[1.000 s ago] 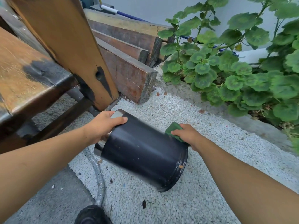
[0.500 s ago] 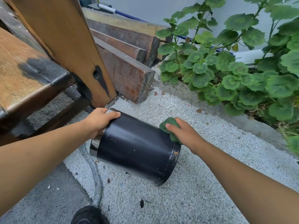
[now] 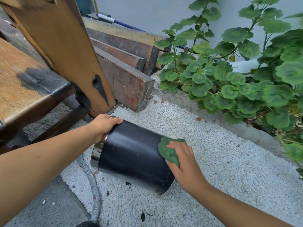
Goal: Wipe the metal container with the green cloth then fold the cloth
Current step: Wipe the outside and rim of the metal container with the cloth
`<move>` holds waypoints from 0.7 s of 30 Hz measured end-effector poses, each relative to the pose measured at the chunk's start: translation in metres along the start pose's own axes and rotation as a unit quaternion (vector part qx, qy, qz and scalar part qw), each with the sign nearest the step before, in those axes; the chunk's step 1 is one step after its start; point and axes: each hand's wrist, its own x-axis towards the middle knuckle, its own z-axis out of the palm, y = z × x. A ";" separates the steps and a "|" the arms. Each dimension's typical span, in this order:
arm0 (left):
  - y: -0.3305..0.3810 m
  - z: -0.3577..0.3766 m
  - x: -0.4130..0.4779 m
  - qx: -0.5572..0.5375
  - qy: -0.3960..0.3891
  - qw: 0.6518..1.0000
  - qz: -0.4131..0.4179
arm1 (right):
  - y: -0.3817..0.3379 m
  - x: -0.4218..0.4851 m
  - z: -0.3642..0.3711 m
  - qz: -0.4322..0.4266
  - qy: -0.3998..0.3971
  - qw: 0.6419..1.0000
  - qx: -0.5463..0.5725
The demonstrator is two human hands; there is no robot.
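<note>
A black metal container [image 3: 131, 153] with a shiny steel rim lies tilted on its side above the white gravel. My left hand [image 3: 102, 126] grips its rim at the upper left end. A crumpled green cloth [image 3: 167, 150] lies against the container's side near its base end. My right hand [image 3: 183, 161] presses the cloth onto the dark wall with its fingers spread over it. Part of the cloth is hidden under that hand.
A wooden bench [image 3: 24, 82] and its slanted leg [image 3: 68, 51] stand at the left. Stacked timber beams [image 3: 126, 76] lie behind. Leafy plants [image 3: 246, 82] fill a raised bed on the right. A grey ribbed hose [image 3: 95, 199] runs along the ground below the container.
My right hand has slid the green cloth from the container's far upper edge down onto its near side. The left hand keeps its grip on the rim.
</note>
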 end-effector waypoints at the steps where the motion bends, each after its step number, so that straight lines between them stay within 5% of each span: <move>1: 0.000 0.000 0.001 0.001 0.000 1.000 -0.002 | 0.000 -0.006 0.002 -0.007 -0.007 1.000 -0.008; 11: -0.011 -0.012 0.005 0.004 0.034 0.999 -0.018 | 0.001 -0.019 0.030 -0.059 0.004 0.996 -0.072; 15: -0.012 -0.019 -0.007 -0.057 -0.086 0.995 0.014 | 0.007 0.001 0.021 -0.010 0.047 0.997 -0.053; 21: -0.033 -0.014 -0.024 0.061 -0.151 0.981 0.110 | 0.019 0.027 0.006 0.050 0.093 0.994 0.015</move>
